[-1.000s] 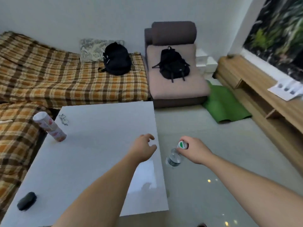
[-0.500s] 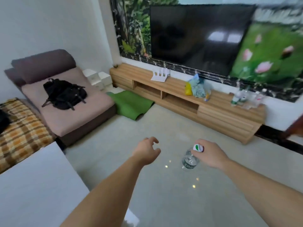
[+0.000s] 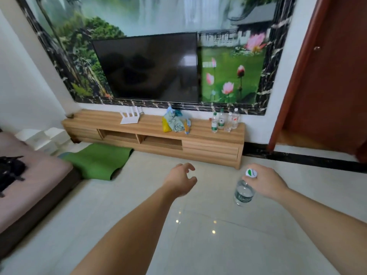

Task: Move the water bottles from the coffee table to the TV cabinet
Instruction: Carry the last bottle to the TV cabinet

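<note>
My right hand (image 3: pixel 265 183) grips a clear water bottle (image 3: pixel 243 192) by its neck; the bottle hangs below the hand over the floor, its white and green cap facing up. My left hand (image 3: pixel 181 180) is held out over the floor with curled fingers apart and nothing in it. The wooden TV cabinet (image 3: pixel 210 144) stands against the wall ahead. Several water bottles (image 3: pixel 224 121) stand upright on its right end. The coffee table is out of view.
A black TV (image 3: pixel 149 67) hangs above the cabinet. On the cabinet sit a white router (image 3: pixel 130 118) and a bundle of bags (image 3: pixel 175 123). A green mat (image 3: pixel 99 160) lies on the floor left. A sofa seat (image 3: pixel 29 179) is at left, a brown door (image 3: pixel 327 76) at right.
The view has swung right, away from the coffee table and sofa, and now faces the TV cabinet head on and closer. The bottle stays in my right hand; my left hand stays open.
</note>
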{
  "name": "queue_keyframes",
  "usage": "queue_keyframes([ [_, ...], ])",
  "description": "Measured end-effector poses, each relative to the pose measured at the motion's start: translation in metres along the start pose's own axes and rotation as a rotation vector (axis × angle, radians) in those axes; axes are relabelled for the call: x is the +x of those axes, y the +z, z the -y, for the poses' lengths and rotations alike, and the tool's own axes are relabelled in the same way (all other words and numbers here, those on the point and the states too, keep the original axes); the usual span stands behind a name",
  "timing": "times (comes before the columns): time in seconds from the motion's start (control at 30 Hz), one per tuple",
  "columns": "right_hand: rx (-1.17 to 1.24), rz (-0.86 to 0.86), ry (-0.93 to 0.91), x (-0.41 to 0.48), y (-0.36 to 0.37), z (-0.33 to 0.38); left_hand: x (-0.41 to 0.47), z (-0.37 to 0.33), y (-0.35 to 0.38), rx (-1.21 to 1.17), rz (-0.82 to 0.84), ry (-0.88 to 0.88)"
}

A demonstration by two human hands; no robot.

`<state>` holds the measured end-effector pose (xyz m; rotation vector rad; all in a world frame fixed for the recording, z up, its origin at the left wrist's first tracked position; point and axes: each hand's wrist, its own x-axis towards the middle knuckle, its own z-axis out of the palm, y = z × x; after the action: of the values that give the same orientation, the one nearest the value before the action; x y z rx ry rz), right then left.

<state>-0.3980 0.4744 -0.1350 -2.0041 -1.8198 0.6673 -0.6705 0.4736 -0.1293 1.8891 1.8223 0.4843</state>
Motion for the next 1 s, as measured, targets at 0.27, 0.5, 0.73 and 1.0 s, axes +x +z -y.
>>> queue_keyframes([
  [0.27, 0.053, 0.019, 0.037, 0.061, -0.027, -0.042, 0.086, -0.047, 0.049, 0.011, 0.099, 0.075],
  [0.5, 0.044, 0.033, 0.119, 0.173, -0.036, -0.066, 0.220, -0.059, 0.085, -0.052, 0.154, 0.103],
  [0.73, -0.322, 0.118, 0.126, 0.301, -0.040, -0.072, 0.349, -0.059, 0.099, -0.053, 0.205, 0.086],
  [1.0, -0.258, 0.049, 0.181, 0.418, -0.065, -0.095, 0.464, -0.089, 0.117, -0.035, 0.223, 0.058],
])
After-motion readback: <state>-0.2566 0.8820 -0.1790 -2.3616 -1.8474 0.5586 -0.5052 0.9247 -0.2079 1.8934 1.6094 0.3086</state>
